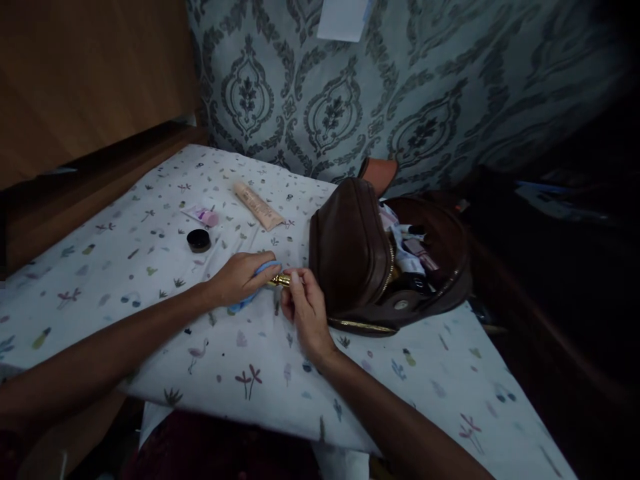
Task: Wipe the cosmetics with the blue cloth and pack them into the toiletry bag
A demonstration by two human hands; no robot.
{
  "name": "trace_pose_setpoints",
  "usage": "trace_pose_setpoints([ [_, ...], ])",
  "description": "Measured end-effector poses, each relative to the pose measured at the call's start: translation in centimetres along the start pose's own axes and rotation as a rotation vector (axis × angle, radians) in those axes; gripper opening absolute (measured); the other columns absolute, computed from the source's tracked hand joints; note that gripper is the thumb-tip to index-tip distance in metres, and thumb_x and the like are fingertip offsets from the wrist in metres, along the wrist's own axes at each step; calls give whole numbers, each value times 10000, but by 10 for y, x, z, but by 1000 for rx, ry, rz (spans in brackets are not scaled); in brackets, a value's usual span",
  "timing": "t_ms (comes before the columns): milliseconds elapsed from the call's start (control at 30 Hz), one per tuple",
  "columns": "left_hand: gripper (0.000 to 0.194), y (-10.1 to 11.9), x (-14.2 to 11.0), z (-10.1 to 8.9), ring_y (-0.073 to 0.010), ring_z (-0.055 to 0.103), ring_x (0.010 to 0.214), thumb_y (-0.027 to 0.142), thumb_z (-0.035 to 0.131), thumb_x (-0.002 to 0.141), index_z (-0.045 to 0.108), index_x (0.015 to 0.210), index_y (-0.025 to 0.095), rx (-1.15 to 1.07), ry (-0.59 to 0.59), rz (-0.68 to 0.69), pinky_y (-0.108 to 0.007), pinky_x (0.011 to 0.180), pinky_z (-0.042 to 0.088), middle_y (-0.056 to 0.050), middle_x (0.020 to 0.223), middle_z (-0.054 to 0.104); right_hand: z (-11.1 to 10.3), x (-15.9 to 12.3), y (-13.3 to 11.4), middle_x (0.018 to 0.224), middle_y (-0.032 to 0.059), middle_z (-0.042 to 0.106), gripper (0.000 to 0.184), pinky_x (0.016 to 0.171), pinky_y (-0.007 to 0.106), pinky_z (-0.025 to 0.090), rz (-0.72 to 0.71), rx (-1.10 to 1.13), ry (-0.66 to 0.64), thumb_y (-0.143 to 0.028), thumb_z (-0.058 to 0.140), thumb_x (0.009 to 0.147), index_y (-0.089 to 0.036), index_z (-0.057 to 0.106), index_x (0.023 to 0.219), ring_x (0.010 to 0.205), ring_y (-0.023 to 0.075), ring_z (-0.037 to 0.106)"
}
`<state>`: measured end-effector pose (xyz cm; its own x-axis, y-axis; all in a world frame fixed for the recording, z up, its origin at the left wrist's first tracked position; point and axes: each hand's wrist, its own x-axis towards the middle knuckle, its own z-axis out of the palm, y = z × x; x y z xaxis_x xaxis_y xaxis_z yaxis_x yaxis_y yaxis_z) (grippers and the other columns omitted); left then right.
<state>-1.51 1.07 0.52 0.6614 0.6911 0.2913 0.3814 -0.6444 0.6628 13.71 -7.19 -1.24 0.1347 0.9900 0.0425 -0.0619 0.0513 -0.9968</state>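
Note:
My left hand (243,277) is closed on a light blue cloth (244,303), which is bunched around one end of a small shiny gold tube (280,280). At its other end, the fingers of my right hand (307,310) pinch the tube; its exact kind does not show. Just right of my hands lies a dark brown leather bag (345,247), unzipped, with several cosmetic bottles and tubes (413,257) inside. Beyond my left hand are a beige squeeze tube (257,205), a small pink-capped tube (203,215) and a round black-lidded jar (199,241).
A white cloth with flamingos and palms covers the table (240,353). Patterned wallpaper (333,110) rises behind it, and a wooden cabinet (95,80) stands at the left. An orange-brown piece (379,175) sticks up behind the bag.

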Motion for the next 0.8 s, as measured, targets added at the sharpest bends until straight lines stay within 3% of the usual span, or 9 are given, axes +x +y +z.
trace_pose_setpoints([
  [133, 354, 1, -4, 3, -120, 454, 611, 455, 383, 1007, 452, 773, 198, 22, 46, 37, -247, 628, 325, 38, 671, 479, 0, -2, 0, 601, -81, 403, 451, 441, 208, 273, 24, -34, 17, -669, 493, 925, -227, 461, 844, 496, 88, 360],
  [267, 381, 2, -2, 3, -111, 423, 570, 461, 377, 996, 424, 726, 196, -28, 33, -8, -243, 600, 308, 49, 617, 439, -2, -4, 3, 613, -68, 397, 403, 487, 227, 310, -73, -109, 5, -609, 480, 959, -237, 433, 811, 538, 109, 381],
  [467, 423, 3, 1, 0, -115, 424, 621, 496, 384, 982, 408, 689, 190, -203, 22, -81, -238, 607, 335, 42, 637, 415, -10, -9, 4, 743, -26, 500, 222, 609, 274, 405, -230, -236, -81, -439, 468, 1013, -239, 541, 1076, 660, 151, 497],
  [633, 433, -1, 2, 0, -116, 422, 621, 518, 397, 970, 405, 687, 190, -231, 51, -117, -242, 608, 340, 44, 635, 406, -12, -8, 5, 893, 6, 592, 405, 612, 280, 442, -183, -213, -77, -472, 549, 967, -255, 452, 1295, 731, 169, 580],
  [700, 432, -1, 2, 0, -117, 428, 627, 520, 399, 969, 409, 690, 190, -221, 55, -111, -244, 614, 341, 43, 638, 412, -11, -8, 4, 861, -5, 591, 468, 587, 273, 433, -161, -212, -73, -502, 582, 943, -253, 433, 1311, 700, 165, 573],
  [800, 423, 1, 1, 0, -119, 433, 630, 508, 395, 970, 414, 693, 189, -189, 56, -96, -246, 621, 342, 42, 638, 420, -9, -8, 2, 680, -51, 524, 423, 552, 270, 396, -118, -232, -76, -538, 482, 984, -234, 454, 1277, 588, 151, 516],
])
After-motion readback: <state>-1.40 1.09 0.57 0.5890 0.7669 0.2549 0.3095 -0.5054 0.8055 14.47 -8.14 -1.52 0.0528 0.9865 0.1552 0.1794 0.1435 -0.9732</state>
